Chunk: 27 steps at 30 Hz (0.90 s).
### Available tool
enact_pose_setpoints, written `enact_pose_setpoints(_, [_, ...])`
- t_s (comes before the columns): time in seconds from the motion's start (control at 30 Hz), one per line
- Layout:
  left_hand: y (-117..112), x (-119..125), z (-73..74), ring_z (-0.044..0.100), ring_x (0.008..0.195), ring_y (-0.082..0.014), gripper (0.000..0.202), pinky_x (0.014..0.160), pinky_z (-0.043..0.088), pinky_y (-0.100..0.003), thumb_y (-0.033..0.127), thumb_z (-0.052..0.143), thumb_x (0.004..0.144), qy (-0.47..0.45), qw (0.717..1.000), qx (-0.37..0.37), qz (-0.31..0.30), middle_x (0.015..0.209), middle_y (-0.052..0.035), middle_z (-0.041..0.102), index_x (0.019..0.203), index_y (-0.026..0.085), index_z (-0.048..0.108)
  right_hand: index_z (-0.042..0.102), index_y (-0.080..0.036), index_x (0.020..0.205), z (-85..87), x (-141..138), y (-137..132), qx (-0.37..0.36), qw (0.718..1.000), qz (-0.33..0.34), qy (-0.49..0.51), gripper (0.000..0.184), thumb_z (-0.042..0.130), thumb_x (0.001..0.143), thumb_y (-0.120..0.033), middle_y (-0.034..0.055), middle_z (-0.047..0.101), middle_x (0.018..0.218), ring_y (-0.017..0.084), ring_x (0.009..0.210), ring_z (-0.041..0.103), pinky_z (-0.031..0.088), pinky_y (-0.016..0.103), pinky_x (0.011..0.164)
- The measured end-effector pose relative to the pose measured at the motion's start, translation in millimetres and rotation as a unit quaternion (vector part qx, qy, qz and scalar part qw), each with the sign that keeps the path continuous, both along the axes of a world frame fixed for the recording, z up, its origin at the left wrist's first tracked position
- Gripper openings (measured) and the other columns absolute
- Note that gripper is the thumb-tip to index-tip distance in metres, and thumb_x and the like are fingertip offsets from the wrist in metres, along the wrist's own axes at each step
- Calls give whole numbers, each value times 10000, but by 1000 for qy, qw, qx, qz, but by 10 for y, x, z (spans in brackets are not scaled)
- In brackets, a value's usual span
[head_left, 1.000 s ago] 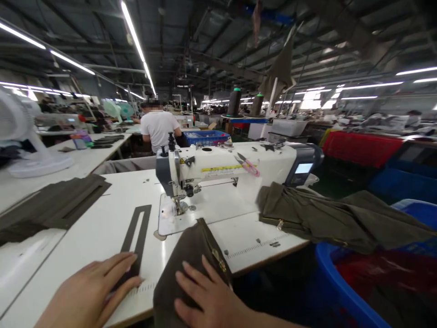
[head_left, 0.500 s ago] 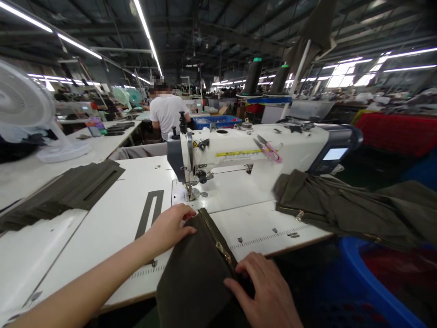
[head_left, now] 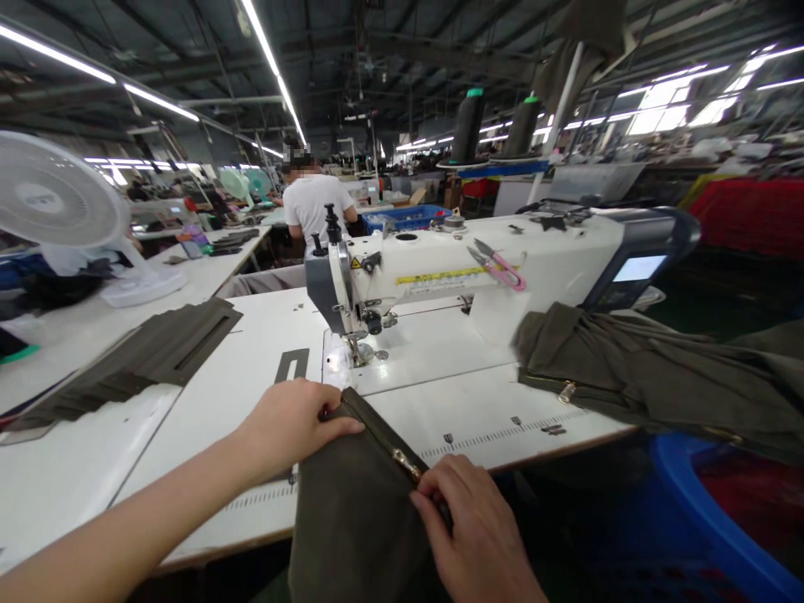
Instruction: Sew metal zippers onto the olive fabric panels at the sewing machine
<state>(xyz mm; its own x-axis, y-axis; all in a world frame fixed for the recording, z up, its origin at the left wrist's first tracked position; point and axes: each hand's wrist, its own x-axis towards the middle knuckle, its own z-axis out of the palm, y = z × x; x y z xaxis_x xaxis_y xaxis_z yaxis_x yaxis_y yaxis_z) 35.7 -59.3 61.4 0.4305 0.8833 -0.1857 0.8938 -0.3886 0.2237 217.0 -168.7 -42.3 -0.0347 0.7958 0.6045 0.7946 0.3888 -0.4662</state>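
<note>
A dark olive fabric piece with a zipper (head_left: 364,502) hangs over the front edge of the sewing table. My left hand (head_left: 301,423) pinches its far corner, thumb on top, just in front of the sewing machine (head_left: 465,260). Lower down, my right hand (head_left: 474,523) grips the zipper edge close to the metal zipper pull (head_left: 405,462). Past my left hand lies a flat olive frame-shaped piece (head_left: 292,366) with a slot, partly covered by my forearm. The presser foot (head_left: 358,352) stands beyond the fabric, apart from it.
Stacked olive pieces (head_left: 144,352) lie at left, near a white fan (head_left: 56,193). More zippered fabric (head_left: 628,368) is heaped at right above a blue basket (head_left: 703,502). Pink-handled snips (head_left: 499,266) rest on the machine. A person in a white shirt (head_left: 317,201) is ahead.
The zipper edge now slants more, its far end shifted left with my left hand. My right hand has closed in on the zipper pull. The view has turned slightly left.
</note>
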Motion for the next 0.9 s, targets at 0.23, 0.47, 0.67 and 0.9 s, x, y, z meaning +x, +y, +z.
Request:
enact_pose_setpoints(0.23, [21, -139, 142, 553, 636, -161, 398, 548, 418, -241, 575, 529, 733, -197, 953, -224, -60, 676, 7, 576, 765, 179, 507, 440, -212, 749, 310, 375, 64, -35, 998, 42, 25, 127, 399, 869, -205, -1, 517, 680, 136, 608, 523, 423, 245, 551])
enact_pose_setpoints(0.47, [-41, 72, -104, 520, 1030, -245, 436, 894, 365, -373, 253, 684, 718, -87, 965, 159, -191, 1132, -54, 573, 1131, 249, 543, 471, -208, 736, 269, 443, 175, -44, 995, 87, -28, 199, 347, 891, -198, 2, 533, 669, 137, 592, 538, 439, 254, 547])
enact_pose_setpoints(0.67, [45, 389, -39, 608, 738, -159, 45, 711, 439, -251, 225, 634, 776, -153, 958, 60, -237, 743, 12, 672, 768, 197, 668, 528, -215, 811, 372, 600, 178, -108, 993, 36, 13, 53, 543, 802, -265, -7, 594, 751, 151, 685, 579, 465, 247, 598])
enact_pose_setpoints(0.9, [16, 612, 471, 539, 983, -180, 189, 852, 396, -324, 205, 446, 894, -262, 841, 367, -298, 1024, -39, 626, 886, 201, 634, 557, -230, 825, 1051, 888, 87, 180, 980, -39, -74, 41, 517, 818, -226, 41, 566, 781, 171, 725, 563, 446, 288, 644])
